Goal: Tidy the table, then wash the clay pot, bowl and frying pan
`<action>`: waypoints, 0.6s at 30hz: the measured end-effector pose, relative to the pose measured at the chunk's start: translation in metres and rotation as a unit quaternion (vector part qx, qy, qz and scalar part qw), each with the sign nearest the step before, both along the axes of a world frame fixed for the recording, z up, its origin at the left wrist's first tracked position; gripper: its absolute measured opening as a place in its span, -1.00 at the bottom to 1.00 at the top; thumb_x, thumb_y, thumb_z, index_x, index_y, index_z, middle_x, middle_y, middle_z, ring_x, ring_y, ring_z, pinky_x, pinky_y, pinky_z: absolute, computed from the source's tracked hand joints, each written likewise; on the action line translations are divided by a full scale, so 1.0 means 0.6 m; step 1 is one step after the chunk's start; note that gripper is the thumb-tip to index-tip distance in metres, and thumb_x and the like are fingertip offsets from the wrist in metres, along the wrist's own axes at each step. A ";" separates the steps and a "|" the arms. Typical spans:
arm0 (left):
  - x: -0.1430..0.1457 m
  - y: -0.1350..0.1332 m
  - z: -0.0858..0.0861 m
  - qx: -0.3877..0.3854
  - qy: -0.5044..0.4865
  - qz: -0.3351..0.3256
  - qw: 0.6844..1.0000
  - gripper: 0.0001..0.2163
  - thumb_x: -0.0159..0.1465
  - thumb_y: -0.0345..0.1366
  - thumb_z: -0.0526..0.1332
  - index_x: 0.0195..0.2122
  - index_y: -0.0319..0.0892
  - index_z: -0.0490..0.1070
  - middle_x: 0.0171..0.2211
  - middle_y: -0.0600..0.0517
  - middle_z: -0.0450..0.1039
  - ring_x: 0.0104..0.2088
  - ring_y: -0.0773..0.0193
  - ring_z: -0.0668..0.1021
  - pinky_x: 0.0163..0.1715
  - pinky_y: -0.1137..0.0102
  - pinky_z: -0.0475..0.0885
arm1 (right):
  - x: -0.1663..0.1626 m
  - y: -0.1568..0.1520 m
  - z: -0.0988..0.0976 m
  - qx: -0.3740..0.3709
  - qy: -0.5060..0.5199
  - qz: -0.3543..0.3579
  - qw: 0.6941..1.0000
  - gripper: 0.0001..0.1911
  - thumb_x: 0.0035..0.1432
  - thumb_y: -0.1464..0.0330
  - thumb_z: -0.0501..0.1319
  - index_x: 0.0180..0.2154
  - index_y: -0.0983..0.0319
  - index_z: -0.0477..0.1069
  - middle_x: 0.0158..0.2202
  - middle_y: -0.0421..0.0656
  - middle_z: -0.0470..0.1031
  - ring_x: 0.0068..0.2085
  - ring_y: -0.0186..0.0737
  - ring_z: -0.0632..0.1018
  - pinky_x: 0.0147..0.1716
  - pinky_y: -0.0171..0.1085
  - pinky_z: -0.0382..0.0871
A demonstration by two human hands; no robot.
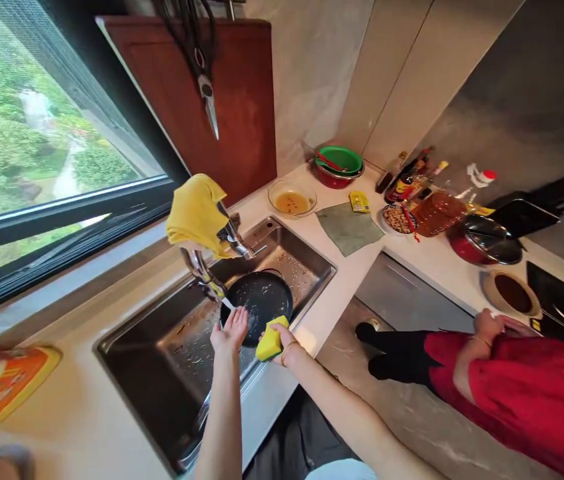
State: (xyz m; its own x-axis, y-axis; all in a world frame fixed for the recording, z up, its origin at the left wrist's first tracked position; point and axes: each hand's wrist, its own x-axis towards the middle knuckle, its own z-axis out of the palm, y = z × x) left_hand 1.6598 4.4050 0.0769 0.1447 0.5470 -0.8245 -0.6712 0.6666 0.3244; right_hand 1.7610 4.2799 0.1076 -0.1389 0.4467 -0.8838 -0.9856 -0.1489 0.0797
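White L-shaped kitchen countertop [352,280] with a steel sink.

On it: a grey-green cloth [348,229], glass bowl of orange liquid [293,198], red lidded pot [483,243].
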 end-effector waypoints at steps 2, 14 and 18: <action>0.008 0.020 0.023 0.049 -0.040 0.036 0.997 -0.44 0.37 -0.09 -0.31 0.17 -0.30 0.23 0.12 -0.31 0.34 0.13 0.06 0.44 -0.16 0.19 0.54 | 0.008 -0.008 0.001 0.000 -0.004 0.005 1.000 -0.88 0.10 0.37 0.15 -0.46 0.25 0.29 -0.59 -0.26 0.36 -0.56 -0.33 0.44 -0.45 -0.33 0.32; 0.007 0.042 0.075 0.055 -0.051 0.039 0.996 -0.42 0.37 -0.07 -0.32 0.14 -0.38 0.23 0.18 -0.41 0.24 0.19 -0.05 0.38 -0.04 0.00 0.47 | -0.007 0.010 0.006 0.007 -0.007 0.063 0.998 -0.90 0.10 0.34 0.11 -0.42 0.22 0.32 -0.60 -0.28 0.35 -0.53 -0.29 0.46 -0.45 -0.31 0.37; -0.016 0.046 0.077 0.025 0.095 0.077 0.992 -0.46 0.36 -0.13 -0.35 0.18 -0.20 0.19 0.30 -0.25 0.08 0.31 0.11 0.18 0.04 0.03 0.38 | -0.020 0.015 0.005 0.023 -0.046 0.029 0.998 -0.92 0.01 0.34 0.15 -0.45 0.22 0.33 -0.60 -0.26 0.34 -0.51 -0.23 0.46 -0.46 -0.25 0.40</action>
State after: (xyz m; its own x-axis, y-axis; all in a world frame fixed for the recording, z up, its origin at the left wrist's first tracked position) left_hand 1.6505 4.4326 0.1233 -0.0994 0.5913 -0.8003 -0.6869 0.5411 0.4851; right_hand 1.7490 4.2888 0.1107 -0.0846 0.4815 -0.8724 -0.9780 -0.2078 -0.0199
